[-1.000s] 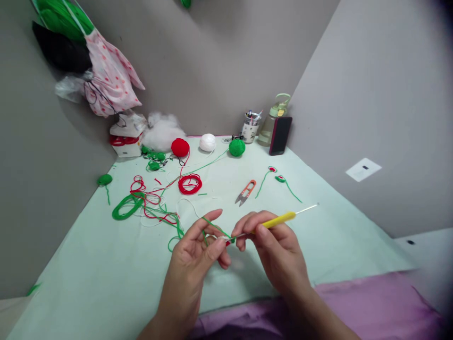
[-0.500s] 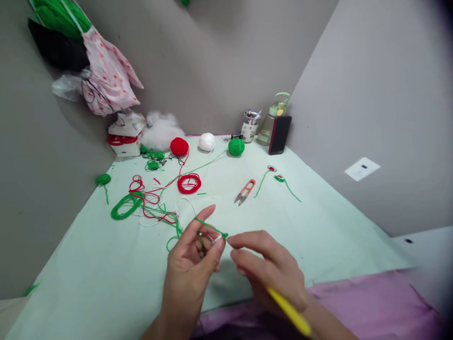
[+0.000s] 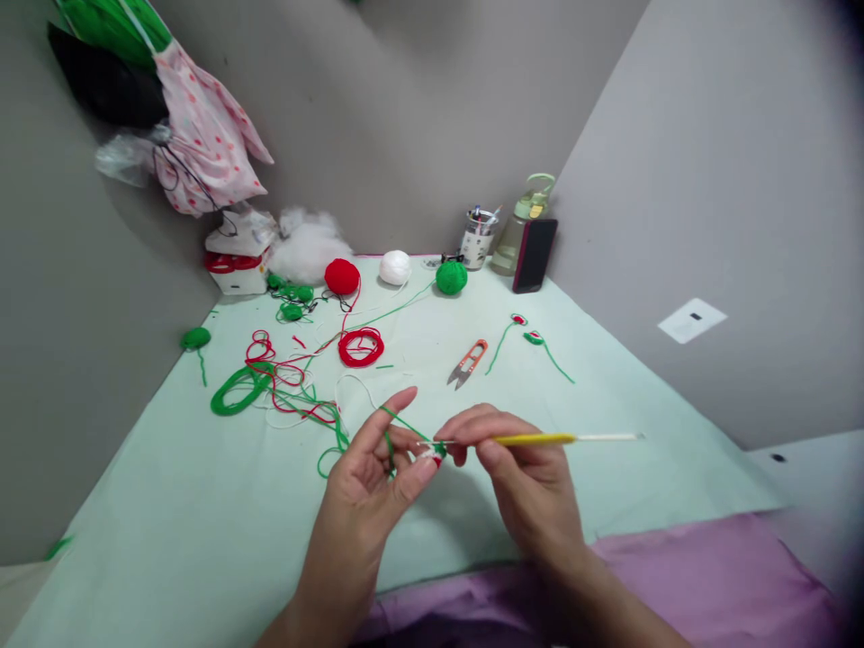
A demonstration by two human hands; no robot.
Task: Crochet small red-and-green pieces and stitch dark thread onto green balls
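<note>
Farther back on the desk (image 3: 627, 486), a clear cup (image 3: 476, 250) with a printed white band holds several pens (image 3: 484, 218), their ends sticking up above the rim. Just beside it stands a pale green bottle (image 3: 508, 252) with a looped handle; how full it is I cannot tell. A dark phone (image 3: 535, 256) leans upright in front of the bottle. At the far left corner, a white box (image 3: 238, 283) has something red at its top and crumpled plastic over that. Above it hangs a pink bag (image 3: 206, 135) with red dots, its contents hidden.

Near the front of the desk, the hook (image 3: 540, 440) is in the right hand (image 3: 530, 486), gripped between thumb and fingers around its yellow handle. Its long axis runs nearly level from left to right: the thin working tip points left, at the small crochet piece (image 3: 438, 452), and the pale far end points right, past the knuckles. The left hand (image 3: 364, 486) pinches that red, white and green piece between thumb and fingers, with green yarn (image 3: 405, 421) running over its raised forefinger down to the piece.
</note>
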